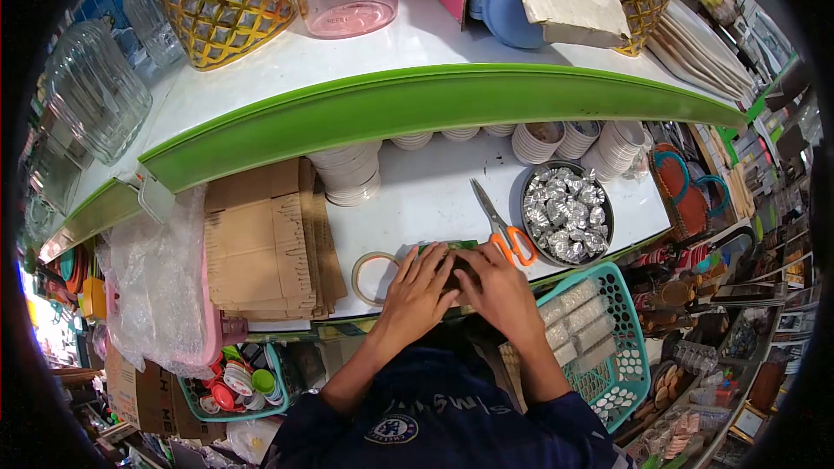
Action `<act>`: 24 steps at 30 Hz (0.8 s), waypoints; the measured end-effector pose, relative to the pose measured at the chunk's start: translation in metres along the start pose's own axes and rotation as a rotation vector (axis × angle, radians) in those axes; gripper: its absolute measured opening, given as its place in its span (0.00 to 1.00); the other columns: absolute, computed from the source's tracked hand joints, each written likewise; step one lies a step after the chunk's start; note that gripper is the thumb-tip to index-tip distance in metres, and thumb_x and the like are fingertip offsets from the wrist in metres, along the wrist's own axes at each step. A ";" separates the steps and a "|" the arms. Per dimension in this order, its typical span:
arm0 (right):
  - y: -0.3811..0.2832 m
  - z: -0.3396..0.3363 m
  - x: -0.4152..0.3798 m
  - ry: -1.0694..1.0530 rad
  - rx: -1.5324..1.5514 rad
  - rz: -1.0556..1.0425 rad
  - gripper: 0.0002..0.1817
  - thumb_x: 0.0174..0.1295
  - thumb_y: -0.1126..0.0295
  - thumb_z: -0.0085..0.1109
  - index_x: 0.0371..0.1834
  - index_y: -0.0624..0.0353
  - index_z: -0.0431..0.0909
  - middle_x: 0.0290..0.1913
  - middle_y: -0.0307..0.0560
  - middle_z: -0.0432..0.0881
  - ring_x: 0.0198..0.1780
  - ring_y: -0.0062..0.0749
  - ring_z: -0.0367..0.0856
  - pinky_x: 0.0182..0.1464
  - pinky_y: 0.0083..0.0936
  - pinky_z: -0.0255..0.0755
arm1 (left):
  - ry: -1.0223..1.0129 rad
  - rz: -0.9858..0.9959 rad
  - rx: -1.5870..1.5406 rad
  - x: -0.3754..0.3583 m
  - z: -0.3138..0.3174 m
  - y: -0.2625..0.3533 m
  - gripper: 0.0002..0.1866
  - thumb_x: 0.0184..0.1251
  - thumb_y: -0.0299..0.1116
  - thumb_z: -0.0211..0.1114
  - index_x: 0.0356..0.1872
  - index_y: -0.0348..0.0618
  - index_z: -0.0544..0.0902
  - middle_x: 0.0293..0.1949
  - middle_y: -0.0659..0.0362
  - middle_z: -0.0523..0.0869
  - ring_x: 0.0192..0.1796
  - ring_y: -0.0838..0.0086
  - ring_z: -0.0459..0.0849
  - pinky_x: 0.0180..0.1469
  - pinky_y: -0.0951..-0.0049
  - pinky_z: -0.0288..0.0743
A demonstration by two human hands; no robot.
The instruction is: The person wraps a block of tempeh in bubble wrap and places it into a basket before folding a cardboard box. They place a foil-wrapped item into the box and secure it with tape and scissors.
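At the counter's front edge, my left hand (419,292) lies with its fingers stretched out over a small green item (450,245), mostly hidden beneath it. Close beside it, my right hand (497,288) has its fingers bent inward over the same spot; what they grip is hidden. A roll of tape (358,281) lies flat just left of my left hand. Orange-handled scissors (504,227) rest beyond my right hand, blades pointing away. To their right stands a dark round bowl (525,224) heaped with silver foil-wrapped pieces (565,208).
A stack of folded brown cardboard (261,252) stands left, near stacked white cups (347,175). A green-edged shelf (434,95) overhangs the back. A teal basket (641,339) with clear packs (578,317) sits at right; another basket (208,415) with plastic items is lower left.
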State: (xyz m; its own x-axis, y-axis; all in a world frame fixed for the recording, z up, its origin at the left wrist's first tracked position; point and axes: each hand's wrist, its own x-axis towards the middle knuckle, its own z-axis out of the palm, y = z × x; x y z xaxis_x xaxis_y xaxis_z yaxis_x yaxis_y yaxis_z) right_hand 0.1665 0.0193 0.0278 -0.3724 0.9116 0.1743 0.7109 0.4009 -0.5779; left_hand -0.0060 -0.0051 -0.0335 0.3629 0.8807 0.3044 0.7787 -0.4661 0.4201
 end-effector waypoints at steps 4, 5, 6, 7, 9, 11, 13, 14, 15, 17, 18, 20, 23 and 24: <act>0.023 -0.004 0.001 -0.056 -0.026 0.050 0.28 0.60 0.58 0.69 0.60 0.62 0.77 0.51 0.55 0.77 0.46 0.51 0.83 0.46 0.40 0.79 | 0.119 -0.010 -0.158 -0.002 0.009 -0.003 0.31 0.64 0.35 0.67 0.67 0.35 0.72 0.65 0.44 0.72 0.71 0.50 0.68 0.75 0.51 0.58; 0.030 -0.004 0.001 -0.052 -0.026 0.052 0.28 0.60 0.58 0.69 0.60 0.62 0.77 0.51 0.55 0.77 0.46 0.51 0.83 0.46 0.40 0.79 | 0.151 -0.017 -0.180 -0.002 0.012 -0.003 0.31 0.63 0.35 0.68 0.67 0.36 0.72 0.64 0.43 0.71 0.70 0.47 0.68 0.75 0.50 0.59; 0.037 -0.003 0.000 -0.099 0.043 0.039 0.32 0.58 0.57 0.72 0.62 0.62 0.76 0.54 0.55 0.76 0.51 0.51 0.82 0.50 0.39 0.78 | 0.149 -0.016 -0.180 -0.002 0.013 -0.003 0.31 0.63 0.35 0.68 0.67 0.36 0.72 0.64 0.43 0.71 0.70 0.47 0.68 0.75 0.50 0.59; 0.041 -0.003 0.000 -0.149 0.111 0.023 0.36 0.55 0.55 0.74 0.65 0.61 0.74 0.58 0.54 0.74 0.55 0.50 0.80 0.54 0.39 0.77 | 0.146 -0.026 -0.204 -0.002 0.015 -0.003 0.32 0.63 0.36 0.69 0.67 0.37 0.72 0.64 0.43 0.70 0.70 0.46 0.67 0.74 0.49 0.59; 0.046 -0.004 -0.001 -0.144 0.134 -0.035 0.41 0.52 0.55 0.76 0.68 0.61 0.72 0.62 0.54 0.73 0.59 0.49 0.77 0.58 0.37 0.75 | 0.147 -0.040 -0.227 -0.003 0.015 -0.003 0.32 0.63 0.37 0.70 0.68 0.37 0.72 0.65 0.42 0.69 0.70 0.45 0.67 0.74 0.49 0.60; 0.049 -0.006 -0.002 -0.134 0.152 -0.084 0.45 0.49 0.55 0.79 0.70 0.61 0.70 0.65 0.53 0.71 0.63 0.49 0.75 0.62 0.36 0.72 | 0.144 -0.076 -0.304 -0.002 0.017 -0.001 0.32 0.63 0.39 0.71 0.67 0.39 0.72 0.64 0.43 0.67 0.70 0.43 0.66 0.74 0.48 0.60; 0.053 -0.007 -0.002 -0.172 0.136 -0.107 0.50 0.44 0.56 0.81 0.72 0.60 0.67 0.69 0.53 0.70 0.67 0.48 0.72 0.66 0.35 0.71 | 0.147 -0.066 -0.312 0.000 0.019 -0.002 0.32 0.63 0.39 0.71 0.66 0.39 0.72 0.64 0.43 0.67 0.70 0.42 0.66 0.74 0.47 0.60; 0.056 -0.006 -0.002 -0.170 0.136 -0.103 0.50 0.44 0.56 0.81 0.72 0.60 0.67 0.69 0.53 0.70 0.67 0.48 0.72 0.66 0.35 0.71 | 0.155 -0.061 -0.314 0.000 0.020 -0.002 0.31 0.63 0.40 0.71 0.65 0.40 0.72 0.63 0.43 0.66 0.70 0.42 0.65 0.73 0.46 0.60; 0.061 -0.004 -0.001 -0.171 0.128 -0.111 0.49 0.45 0.57 0.81 0.72 0.59 0.67 0.69 0.53 0.70 0.67 0.48 0.72 0.66 0.35 0.70 | 0.152 -0.059 -0.314 0.001 0.021 0.000 0.31 0.63 0.40 0.71 0.65 0.40 0.72 0.63 0.43 0.66 0.70 0.42 0.65 0.73 0.46 0.60; 0.063 -0.005 0.000 -0.172 0.120 -0.114 0.49 0.45 0.58 0.80 0.72 0.59 0.67 0.70 0.53 0.70 0.67 0.48 0.73 0.67 0.35 0.70 | 0.182 -0.094 -0.272 0.003 0.022 0.006 0.31 0.62 0.37 0.72 0.64 0.40 0.73 0.63 0.43 0.65 0.71 0.41 0.64 0.72 0.46 0.61; 0.063 -0.006 0.003 -0.191 0.151 -0.086 0.48 0.46 0.58 0.80 0.72 0.58 0.68 0.69 0.53 0.71 0.67 0.49 0.73 0.67 0.35 0.70 | 0.180 -0.090 -0.274 0.004 0.023 0.009 0.31 0.62 0.37 0.72 0.64 0.40 0.73 0.63 0.43 0.65 0.71 0.41 0.64 0.72 0.46 0.61; 0.063 -0.008 0.003 -0.209 0.181 -0.055 0.46 0.46 0.58 0.79 0.71 0.58 0.69 0.68 0.53 0.72 0.66 0.49 0.74 0.67 0.36 0.70 | 0.215 -0.213 -0.390 0.003 0.026 0.017 0.30 0.63 0.34 0.72 0.64 0.40 0.72 0.64 0.43 0.64 0.72 0.41 0.62 0.71 0.47 0.62; 0.063 -0.007 0.002 -0.191 0.161 -0.062 0.44 0.48 0.58 0.78 0.70 0.57 0.69 0.66 0.52 0.74 0.65 0.49 0.75 0.66 0.35 0.71 | 0.269 -0.266 -0.466 0.001 0.034 0.019 0.30 0.62 0.32 0.73 0.65 0.40 0.72 0.64 0.43 0.65 0.73 0.41 0.61 0.71 0.47 0.62; 0.061 -0.006 0.000 -0.168 0.111 -0.059 0.44 0.48 0.58 0.78 0.70 0.57 0.70 0.66 0.51 0.74 0.64 0.48 0.76 0.64 0.35 0.73 | 0.268 -0.271 -0.463 0.001 0.036 0.017 0.30 0.62 0.32 0.73 0.65 0.40 0.72 0.64 0.43 0.65 0.73 0.41 0.61 0.71 0.47 0.62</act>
State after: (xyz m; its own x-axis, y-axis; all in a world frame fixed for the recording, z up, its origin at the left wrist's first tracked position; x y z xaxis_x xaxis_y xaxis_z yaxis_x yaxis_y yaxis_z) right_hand 0.2136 0.0444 -0.0028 -0.5125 0.8549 0.0801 0.6182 0.4321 -0.6566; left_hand 0.0259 -0.0092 -0.0568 -0.0057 0.9494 0.3142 0.4992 -0.2695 0.8235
